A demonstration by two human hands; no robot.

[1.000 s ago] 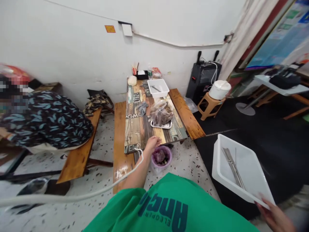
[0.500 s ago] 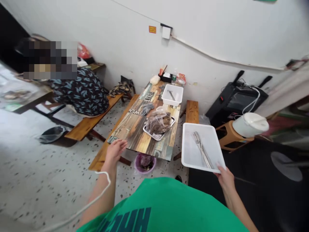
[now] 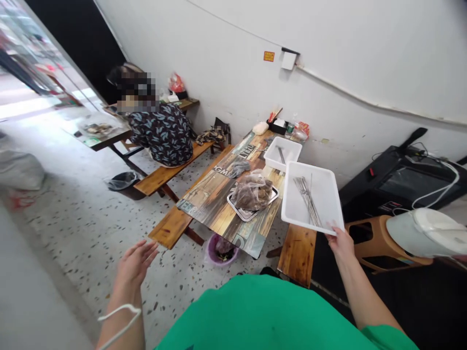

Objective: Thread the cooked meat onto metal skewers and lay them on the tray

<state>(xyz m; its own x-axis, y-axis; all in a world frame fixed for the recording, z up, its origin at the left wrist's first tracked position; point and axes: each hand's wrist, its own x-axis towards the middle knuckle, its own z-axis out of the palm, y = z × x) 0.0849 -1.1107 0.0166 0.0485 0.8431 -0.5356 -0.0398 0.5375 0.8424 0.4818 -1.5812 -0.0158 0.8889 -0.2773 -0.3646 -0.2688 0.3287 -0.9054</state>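
Note:
My right hand (image 3: 341, 241) grips the near right corner of a white plastic tray (image 3: 326, 180), fingers on its rim. In this tray lies a bundle of thin metal skewers (image 3: 309, 206). The tray is held out beside the right edge of the wooden-patterned table (image 3: 204, 204). My left hand (image 3: 136, 260) hangs in the air left of the table, fingers stretched out, holding nothing. On the table a metal tray (image 3: 245, 214) carries brown food in a clear plastic bag (image 3: 253, 192). Behind it are grey gloves (image 3: 240, 168) and a second white tray (image 3: 273, 163) with a metal tool (image 3: 280, 154).
Wooden benches (image 3: 171, 228) flank the table. A purple bin (image 3: 221, 257) stands under its near end. A person in a patterned shirt (image 3: 160, 131) sits at another table on the left. To the right are a black machine (image 3: 397, 180) and a white bucket (image 3: 419, 231) on a brown stool.
My view has swung left and I am closer to the table. The tray with the skewers has come toward the table's right side. My left hand has moved outward, left of the bench.

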